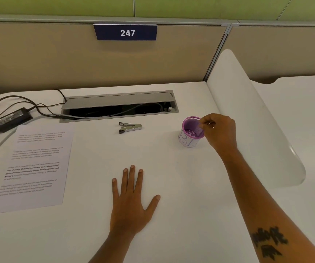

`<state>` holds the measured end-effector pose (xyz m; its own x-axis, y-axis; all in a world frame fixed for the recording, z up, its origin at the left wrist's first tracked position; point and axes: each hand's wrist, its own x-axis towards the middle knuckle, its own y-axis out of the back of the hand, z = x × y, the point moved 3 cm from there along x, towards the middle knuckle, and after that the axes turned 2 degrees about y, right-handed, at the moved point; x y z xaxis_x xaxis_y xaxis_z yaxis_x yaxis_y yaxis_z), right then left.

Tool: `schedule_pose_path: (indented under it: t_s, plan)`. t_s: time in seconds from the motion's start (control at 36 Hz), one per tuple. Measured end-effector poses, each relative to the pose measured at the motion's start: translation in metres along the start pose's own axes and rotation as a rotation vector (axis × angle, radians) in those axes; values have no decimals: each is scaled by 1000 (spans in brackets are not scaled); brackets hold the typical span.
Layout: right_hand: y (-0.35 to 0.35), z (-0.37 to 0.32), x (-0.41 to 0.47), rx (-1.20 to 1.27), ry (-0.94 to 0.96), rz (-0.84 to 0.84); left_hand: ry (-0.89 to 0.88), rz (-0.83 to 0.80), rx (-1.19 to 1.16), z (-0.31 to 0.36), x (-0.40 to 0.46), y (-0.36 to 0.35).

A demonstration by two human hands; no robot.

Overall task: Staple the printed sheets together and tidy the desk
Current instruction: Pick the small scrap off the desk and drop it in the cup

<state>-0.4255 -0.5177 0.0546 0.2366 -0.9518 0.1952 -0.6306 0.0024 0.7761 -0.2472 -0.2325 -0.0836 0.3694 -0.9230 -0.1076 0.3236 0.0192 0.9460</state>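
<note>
Hands' right (220,130) pinch: indistinct sliver.

Bare forearms, dark tattoo (269,242), perhaps lettering

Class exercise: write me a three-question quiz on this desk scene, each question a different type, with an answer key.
1. True or false: the stapler lies between the printed sheets and the purple mesh cup.
2. Which hand is at the cup's rim? A) left hand B) right hand
3. Fill in: the left hand rests flat, palm down, on the ____.

Key: 1 true; 2 B; 3 desk.
</note>
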Motion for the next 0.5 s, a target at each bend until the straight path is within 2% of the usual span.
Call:
schedule_pose_path:
  t_s: [0.25,0.36,0.5]
  plan:
    - [-9,0,-65,149,15,194,3,2,1,0,0,1]
    - [-46,19,-120,138,-37,93,0,14,-5,1,0,1]
    - [-85,30,-168,-124,-104,-78,2,20,8,1,1,0]
